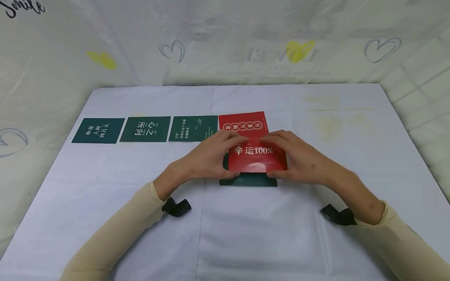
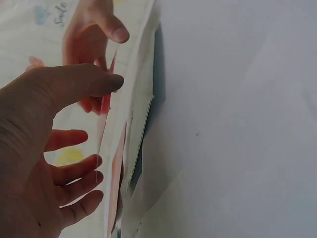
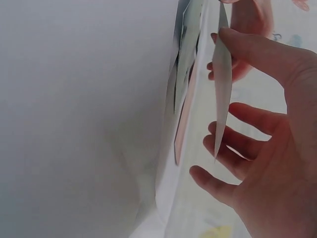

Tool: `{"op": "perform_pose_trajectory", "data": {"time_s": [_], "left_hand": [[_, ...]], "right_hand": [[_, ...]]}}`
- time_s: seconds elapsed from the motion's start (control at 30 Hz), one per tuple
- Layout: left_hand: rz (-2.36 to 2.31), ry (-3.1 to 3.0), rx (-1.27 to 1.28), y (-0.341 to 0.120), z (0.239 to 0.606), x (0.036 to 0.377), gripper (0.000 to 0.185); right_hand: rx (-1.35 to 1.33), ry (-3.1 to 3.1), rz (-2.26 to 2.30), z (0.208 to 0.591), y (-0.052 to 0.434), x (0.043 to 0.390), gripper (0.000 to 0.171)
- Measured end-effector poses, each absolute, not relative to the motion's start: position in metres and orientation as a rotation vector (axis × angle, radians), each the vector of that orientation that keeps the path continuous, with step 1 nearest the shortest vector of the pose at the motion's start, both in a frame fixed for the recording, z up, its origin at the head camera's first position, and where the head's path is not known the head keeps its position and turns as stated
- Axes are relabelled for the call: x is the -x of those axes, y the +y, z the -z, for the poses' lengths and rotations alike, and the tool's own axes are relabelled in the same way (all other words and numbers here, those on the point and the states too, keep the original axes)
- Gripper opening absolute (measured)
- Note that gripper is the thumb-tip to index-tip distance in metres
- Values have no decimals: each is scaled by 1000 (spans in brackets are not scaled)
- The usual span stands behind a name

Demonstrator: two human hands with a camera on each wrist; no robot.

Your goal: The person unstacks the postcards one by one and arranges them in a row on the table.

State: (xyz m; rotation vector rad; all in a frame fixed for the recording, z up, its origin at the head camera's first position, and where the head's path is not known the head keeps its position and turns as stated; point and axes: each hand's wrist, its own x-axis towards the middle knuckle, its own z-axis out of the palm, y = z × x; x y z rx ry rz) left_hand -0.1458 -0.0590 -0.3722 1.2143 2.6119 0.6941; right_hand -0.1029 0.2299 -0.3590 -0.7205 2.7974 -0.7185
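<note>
Above the table, a red card (image 1: 258, 158) with white characters and "100%" is held level between both hands. My left hand (image 1: 212, 154) grips its left side, thumb at the near edge and fingers at the far edge. On the other side my right hand (image 1: 304, 158) grips it the same way. The right wrist view shows the card (image 3: 223, 94) edge-on between thumb and fingers, above the tabletop. Beneath it lies a dark green card (image 1: 247, 180), mostly covered. Just beyond the hands, another red card (image 1: 242, 119) lies flat, partly hidden.
Three green cards lie in a row to the left: one at the far end (image 1: 98, 130), a middle one (image 1: 145, 129) and one (image 1: 193, 128) beside the flat red card. A white cloth covers the table (image 1: 140, 218). A printed curtain (image 1: 225, 47) hangs behind it.
</note>
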Motion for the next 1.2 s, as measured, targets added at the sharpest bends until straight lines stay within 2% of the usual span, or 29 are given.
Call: {"op": "perform_pose_trajectory", "data": {"time_s": [0.33, 1.2], "left_hand": [[-724, 2635, -1202, -49, 370, 158, 92], [-692, 2669, -1207, -18, 373, 184, 89]], "right_hand": [[727, 2827, 745, 356, 242, 110, 88], [607, 2902, 768, 358, 267, 121, 85]]}}
